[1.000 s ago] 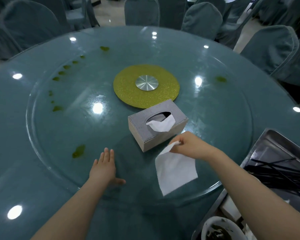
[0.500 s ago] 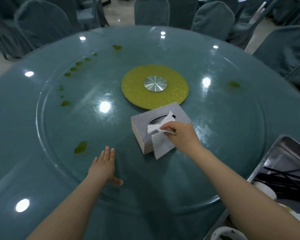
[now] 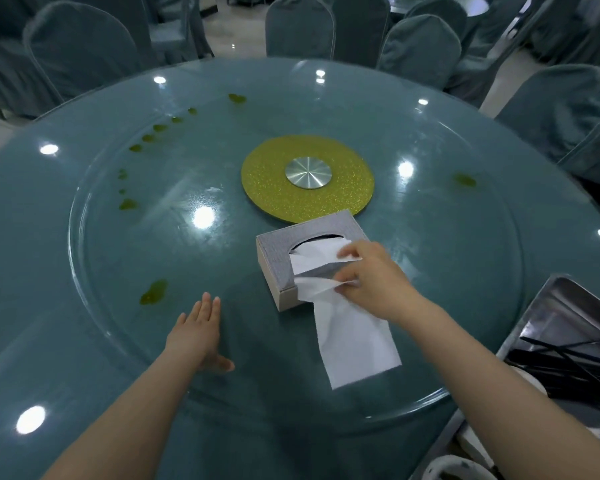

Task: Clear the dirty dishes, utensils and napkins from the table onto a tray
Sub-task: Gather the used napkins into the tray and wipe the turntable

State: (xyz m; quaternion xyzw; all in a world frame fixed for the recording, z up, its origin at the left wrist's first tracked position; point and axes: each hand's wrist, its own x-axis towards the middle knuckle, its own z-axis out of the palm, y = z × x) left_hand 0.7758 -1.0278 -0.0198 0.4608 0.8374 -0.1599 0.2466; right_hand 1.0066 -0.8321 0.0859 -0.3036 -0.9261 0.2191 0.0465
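A grey tissue box (image 3: 281, 251) sits on the glass turntable (image 3: 118, 271) in front of the yellow centre disc (image 3: 267, 181). My right hand (image 3: 371, 282) is over the box's near right corner and pinches two white tissues: one hangs down over the glass (image 3: 354, 341), the other is coming out of the slot (image 3: 312, 258). My left hand (image 3: 198, 330) lies flat on the turntable with straight fingers, to the left of the box. A metal tray (image 3: 555, 320) with black chopsticks (image 3: 568, 368) stands at the right edge.
Green sauce spots (image 3: 153, 292) dot the turntable on the left, back and far right. Part of a bowl (image 3: 454, 469) shows at the bottom right by the tray. Covered chairs (image 3: 84, 53) ring the round table.
My right hand went back to the box with the first tissue and now pulls a second tissue from the slot. My left hand has stayed flat on the glass.
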